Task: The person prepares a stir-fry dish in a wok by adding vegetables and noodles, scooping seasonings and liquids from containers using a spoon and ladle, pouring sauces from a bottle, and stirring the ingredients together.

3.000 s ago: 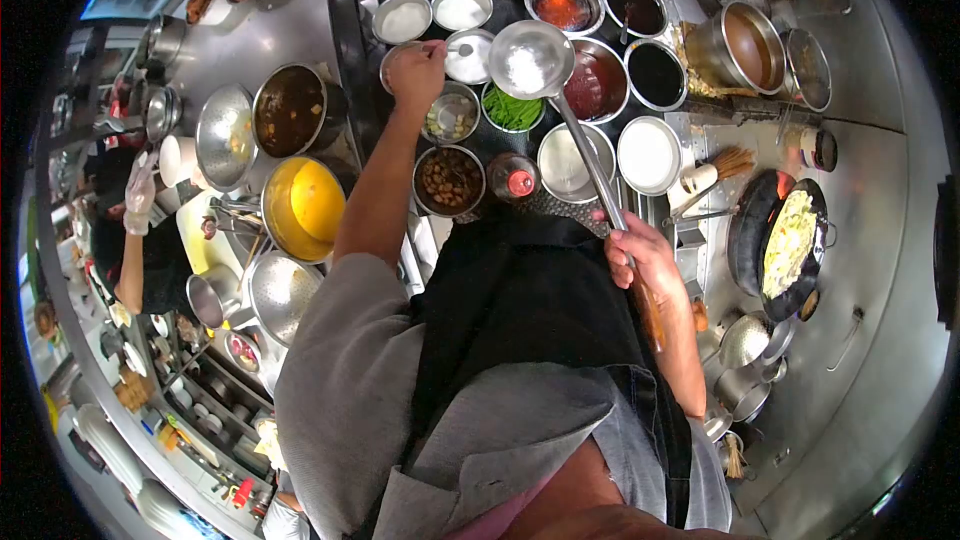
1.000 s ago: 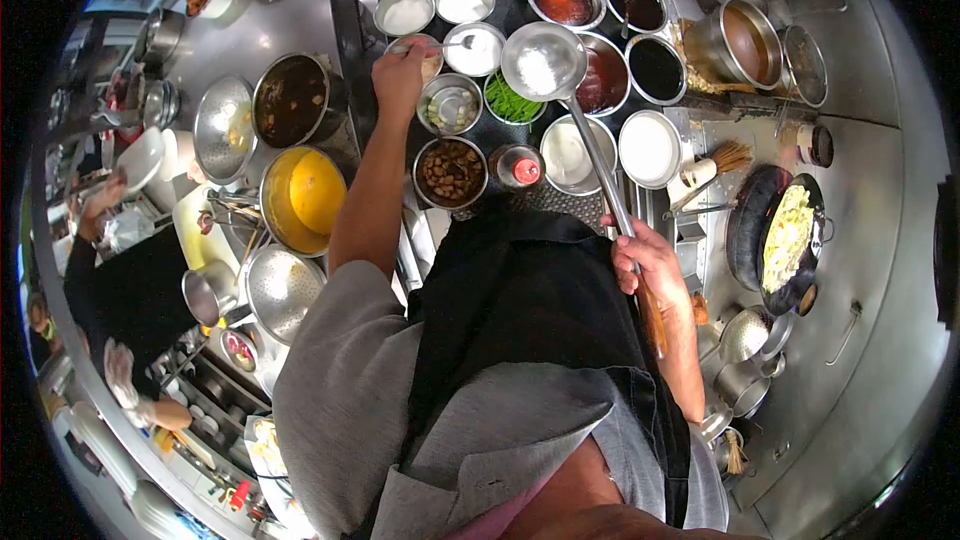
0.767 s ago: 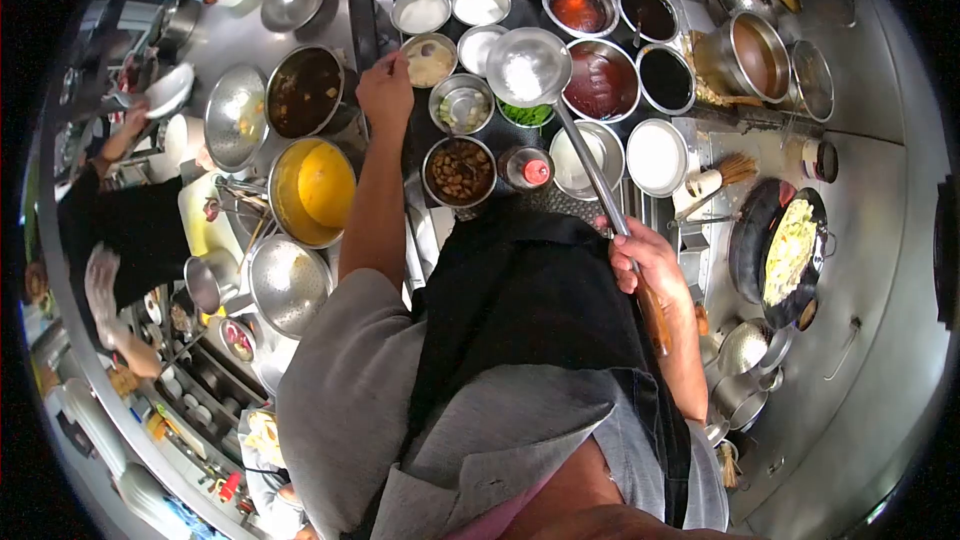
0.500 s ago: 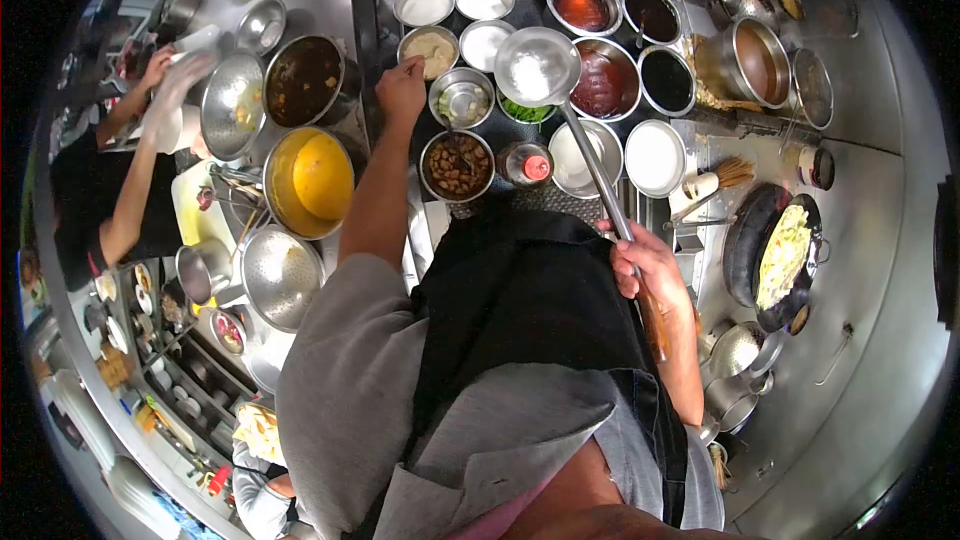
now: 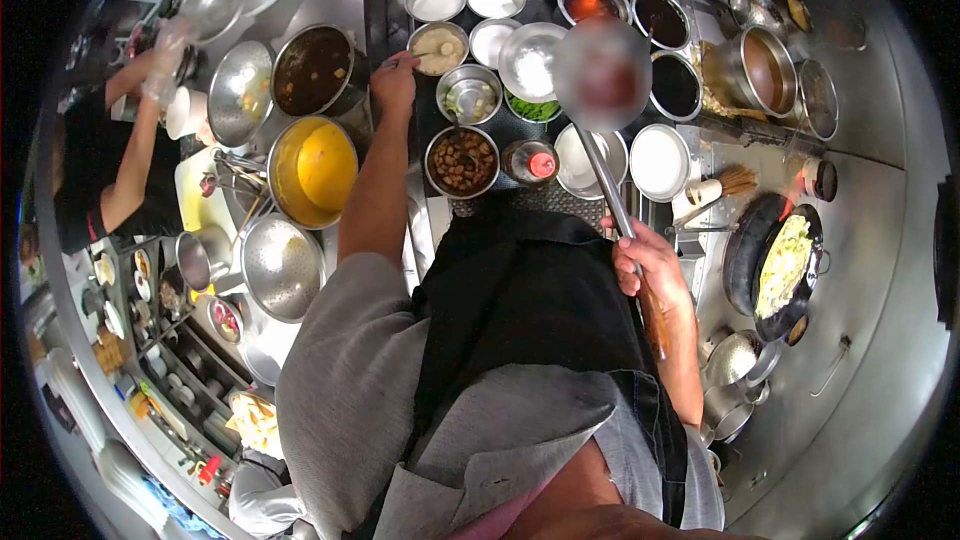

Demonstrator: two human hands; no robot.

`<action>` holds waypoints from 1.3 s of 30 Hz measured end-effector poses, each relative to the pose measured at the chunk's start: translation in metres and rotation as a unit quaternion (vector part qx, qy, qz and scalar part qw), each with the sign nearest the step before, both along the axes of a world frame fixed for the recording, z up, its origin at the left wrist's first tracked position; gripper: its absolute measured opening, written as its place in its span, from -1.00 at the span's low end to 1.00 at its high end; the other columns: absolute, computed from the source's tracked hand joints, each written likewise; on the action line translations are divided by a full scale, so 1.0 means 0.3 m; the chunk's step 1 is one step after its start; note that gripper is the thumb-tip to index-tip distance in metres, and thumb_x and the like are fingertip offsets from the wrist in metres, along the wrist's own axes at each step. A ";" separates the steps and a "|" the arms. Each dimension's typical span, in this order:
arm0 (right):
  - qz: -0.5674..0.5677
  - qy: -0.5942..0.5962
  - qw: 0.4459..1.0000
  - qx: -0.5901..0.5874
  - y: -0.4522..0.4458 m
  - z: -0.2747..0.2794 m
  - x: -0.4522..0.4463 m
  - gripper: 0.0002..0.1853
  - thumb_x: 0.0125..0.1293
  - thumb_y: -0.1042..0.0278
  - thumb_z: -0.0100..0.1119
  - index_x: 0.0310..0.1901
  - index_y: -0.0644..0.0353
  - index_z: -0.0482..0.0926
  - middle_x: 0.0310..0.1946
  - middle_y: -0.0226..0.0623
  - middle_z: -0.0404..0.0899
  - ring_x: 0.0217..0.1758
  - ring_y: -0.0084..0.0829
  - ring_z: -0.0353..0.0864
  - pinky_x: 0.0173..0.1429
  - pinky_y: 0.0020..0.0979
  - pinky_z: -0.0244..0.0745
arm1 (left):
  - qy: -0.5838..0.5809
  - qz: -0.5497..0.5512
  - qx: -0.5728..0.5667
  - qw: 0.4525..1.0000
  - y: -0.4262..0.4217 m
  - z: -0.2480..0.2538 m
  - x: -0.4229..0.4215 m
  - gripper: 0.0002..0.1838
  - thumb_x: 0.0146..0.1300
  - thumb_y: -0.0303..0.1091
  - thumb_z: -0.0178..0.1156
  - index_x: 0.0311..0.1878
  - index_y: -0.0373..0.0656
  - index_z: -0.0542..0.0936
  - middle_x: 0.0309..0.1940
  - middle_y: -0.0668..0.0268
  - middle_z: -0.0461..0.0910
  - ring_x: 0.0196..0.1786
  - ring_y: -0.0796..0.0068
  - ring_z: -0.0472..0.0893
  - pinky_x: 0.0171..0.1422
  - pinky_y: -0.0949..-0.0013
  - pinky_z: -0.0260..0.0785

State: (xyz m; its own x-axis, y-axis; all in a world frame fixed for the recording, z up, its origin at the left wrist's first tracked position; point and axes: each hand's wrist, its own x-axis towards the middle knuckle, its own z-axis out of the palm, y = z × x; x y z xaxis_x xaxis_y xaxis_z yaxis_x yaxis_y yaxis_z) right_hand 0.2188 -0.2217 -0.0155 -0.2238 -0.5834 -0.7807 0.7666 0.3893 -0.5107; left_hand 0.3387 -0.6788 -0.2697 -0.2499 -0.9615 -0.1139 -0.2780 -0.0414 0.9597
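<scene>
My left hand [image 5: 392, 88] is closed on the handle of a small spoon [image 5: 420, 57] at the left edge of a metal bowl of pale, chopped paste [image 5: 437, 40]. The spoon's tip rests in the paste. Down at the right, my right hand [image 5: 648, 262] wraps round the handle of a long steel ladle [image 5: 605, 175] with a wooden end. Its round bowl hangs over the seasoning bowls, beside a bowl of chopped greens [image 5: 533, 108]. Nearer to me stand a bowl of brown chunks [image 5: 461, 162] and a red-capped bottle [image 5: 530, 162].
A wok [image 5: 783, 265] with pale shredded food sits at the right. Pots of yellow liquid [image 5: 313, 172] and dark sauce [image 5: 312, 75] stand at the left, near a perforated bowl [image 5: 283, 265]. A co-worker's arm [image 5: 135, 165] reaches across the far left. A blurred patch covers one sauce bowl.
A spoon now shows between my left hand and the paste bowl. The ladle's bowl has shifted slightly right. The co-worker's hand has lifted a metal bowl at the far left.
</scene>
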 end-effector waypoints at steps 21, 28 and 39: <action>0.061 -0.012 0.997 -0.043 -0.115 -0.040 -0.058 -0.62 0.48 0.41 0.02 0.29 0.21 0.46 -0.58 -0.54 0.30 -0.71 -0.66 0.24 -0.64 -0.58 0.14 | -0.107 -0.038 -0.164 0.980 0.012 -0.004 -0.029 -0.76 0.26 -0.14 0.32 -0.20 -0.09 0.80 -0.35 0.21 0.77 -0.23 0.22 0.76 -0.10 0.24 0.55; 0.030 -0.016 0.999 -0.025 -0.036 -0.005 -0.054 -0.60 0.48 0.42 0.02 0.31 0.22 0.45 -0.59 -0.53 0.31 -0.74 -0.66 0.24 -0.66 -0.57 0.14 | -0.060 -0.034 -0.140 0.988 0.018 -0.050 -0.066 -0.80 0.26 -0.17 0.32 -0.20 -0.02 0.81 -0.38 0.18 0.76 -0.28 0.16 0.75 -0.13 0.22 0.55; 0.013 -0.004 1.000 -0.014 -0.001 -0.002 -0.044 -0.60 0.47 0.40 0.04 0.31 0.19 0.45 -0.60 -0.52 0.30 -0.74 -0.65 0.24 -0.65 -0.57 0.17 | -0.196 -0.093 -0.250 0.943 0.101 0.053 -0.064 -0.81 0.23 -0.18 0.30 -0.23 0.00 0.81 -0.36 0.16 0.75 -0.23 0.07 0.72 -0.06 0.14 0.56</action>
State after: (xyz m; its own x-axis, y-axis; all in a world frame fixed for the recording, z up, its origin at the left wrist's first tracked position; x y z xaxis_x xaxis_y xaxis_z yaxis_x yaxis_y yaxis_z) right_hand 0.2055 -0.2220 -0.0160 -0.2025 -0.6099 -0.7662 0.7601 0.3953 -0.5157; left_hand 0.3196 -0.6484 -0.2539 -0.4536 -0.8626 0.2241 -0.5736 0.4750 0.6674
